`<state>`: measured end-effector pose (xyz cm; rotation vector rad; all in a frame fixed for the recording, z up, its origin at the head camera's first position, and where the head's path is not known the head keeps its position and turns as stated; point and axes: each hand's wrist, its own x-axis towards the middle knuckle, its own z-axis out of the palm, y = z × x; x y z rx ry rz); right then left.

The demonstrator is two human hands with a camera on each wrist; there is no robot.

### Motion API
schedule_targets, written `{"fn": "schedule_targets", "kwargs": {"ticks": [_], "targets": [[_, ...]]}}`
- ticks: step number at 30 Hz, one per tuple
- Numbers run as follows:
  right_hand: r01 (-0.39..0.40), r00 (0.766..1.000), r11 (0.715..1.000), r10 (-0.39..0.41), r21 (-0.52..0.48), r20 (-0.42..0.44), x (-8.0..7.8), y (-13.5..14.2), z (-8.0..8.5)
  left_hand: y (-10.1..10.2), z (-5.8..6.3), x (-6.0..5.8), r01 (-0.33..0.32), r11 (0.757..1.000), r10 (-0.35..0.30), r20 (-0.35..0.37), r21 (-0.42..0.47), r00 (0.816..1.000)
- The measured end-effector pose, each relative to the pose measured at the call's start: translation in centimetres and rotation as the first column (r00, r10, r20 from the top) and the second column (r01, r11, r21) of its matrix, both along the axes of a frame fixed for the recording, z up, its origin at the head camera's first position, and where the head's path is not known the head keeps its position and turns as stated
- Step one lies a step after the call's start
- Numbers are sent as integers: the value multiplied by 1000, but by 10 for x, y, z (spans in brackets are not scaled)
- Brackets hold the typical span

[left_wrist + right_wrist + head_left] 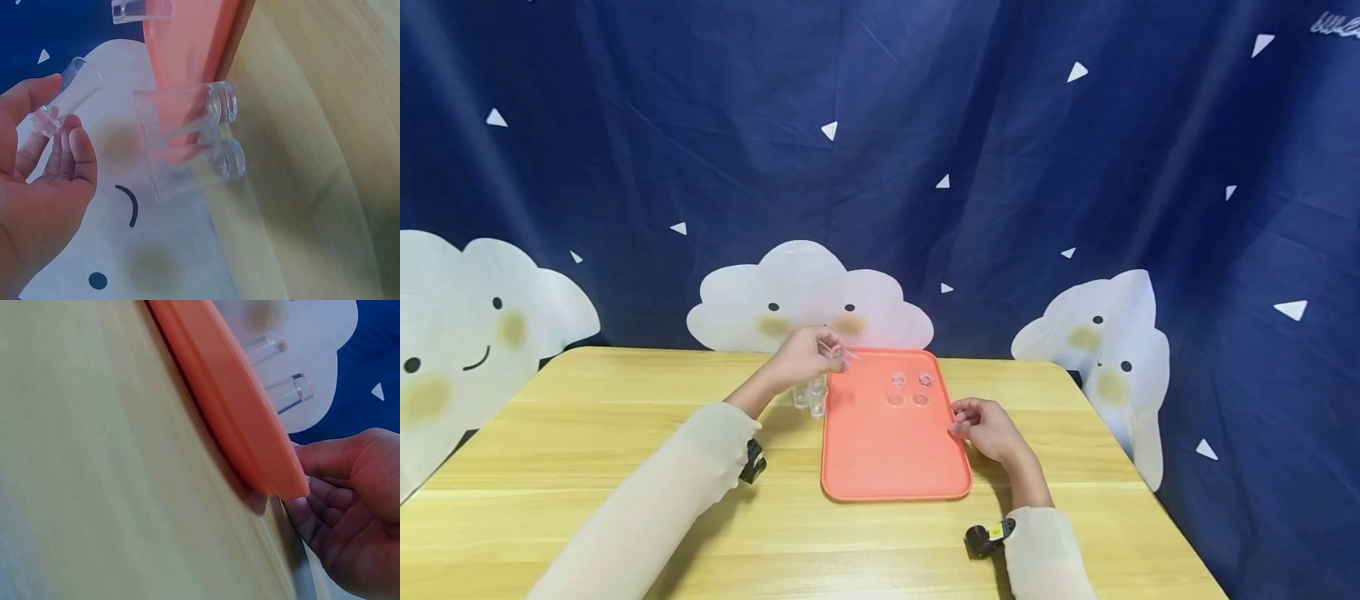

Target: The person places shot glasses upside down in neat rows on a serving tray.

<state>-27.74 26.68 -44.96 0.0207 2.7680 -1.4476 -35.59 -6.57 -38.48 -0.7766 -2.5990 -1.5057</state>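
Note:
My left hand point(808, 358) pinches a clear shot glass point(69, 94) between thumb and fingers, holding it tilted over the far left corner of the orange tray point(895, 458). The tray lies on the table. On its far half, two clear shot glasses stand base up, one left point(897, 390) and one right point(922, 390). Thumb and fingers of my right hand point(988, 429) grip the tray's right rim; part of the fingers is hidden under the rim in the right wrist view. Just outside the tray's left edge, below my left hand, upright clear glasses point(181, 112) stand close together.
The wooden table point(775, 533) reaches back to a dark blue curtain point(880, 167) printed with clouds and white triangles. A black wrist camera point(752, 461) sits at the left cuff, and another black camera point(985, 539) at the right cuff.

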Motion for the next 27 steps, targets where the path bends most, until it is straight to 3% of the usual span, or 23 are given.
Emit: {"fn": "schedule_targets", "kwargs": {"ticks": [6, 17, 27], "targets": [[0, 1000, 1000, 0, 3, -1, 0, 0, -1, 12, 1, -2, 26, 999, -26, -9, -40, 1000], [-12, 1000, 1000, 12, 3, -6, -2, 1, -2, 32, 0, -3, -7, 994, 9, 22, -110, 1000], [-13, 1000, 1000, 13, -5, -2, 0, -1, 1, 43, -6, -7, -3, 981, -8, -55, -195, 998]]}}
